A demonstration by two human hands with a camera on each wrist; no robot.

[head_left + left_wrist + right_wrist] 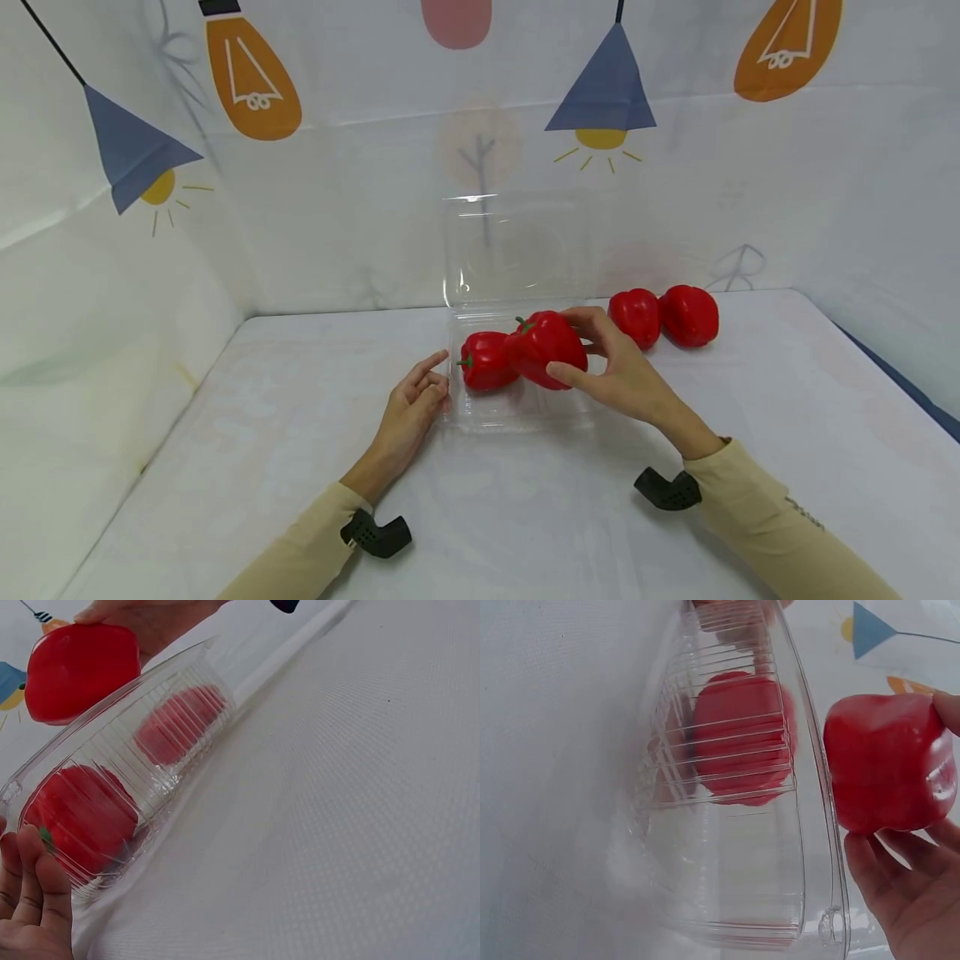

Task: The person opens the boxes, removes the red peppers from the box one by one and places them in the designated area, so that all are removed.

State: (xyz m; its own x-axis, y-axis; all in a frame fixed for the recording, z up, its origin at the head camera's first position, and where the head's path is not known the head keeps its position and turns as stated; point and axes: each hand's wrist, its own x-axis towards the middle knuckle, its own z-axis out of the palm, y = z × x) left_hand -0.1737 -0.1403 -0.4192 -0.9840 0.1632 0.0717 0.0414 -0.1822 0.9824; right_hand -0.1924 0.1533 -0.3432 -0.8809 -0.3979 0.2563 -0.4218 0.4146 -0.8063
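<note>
A red bell pepper (546,350) with a green stem is held up by my right hand (626,375), fingers and thumb on opposite sides. It hangs over a clear plastic clamshell container (487,421), whose lid (525,250) stands raised at the back. Inside the container, at its left, a second red pepper (487,361) lies on its side, stem to the left. My left hand (408,408) is at the container's left wall, fingertips touching or very near it. Through the wall, the left wrist view shows the pepper inside (82,817) beside these fingers (52,889).
Two more red peppers, one nearer (636,318) and one farther right (688,316), sit side by side at the back right of the white-covered table (300,433). A white printed cloth (360,192) hangs behind the table. Each sleeve carries a black wrist device.
</note>
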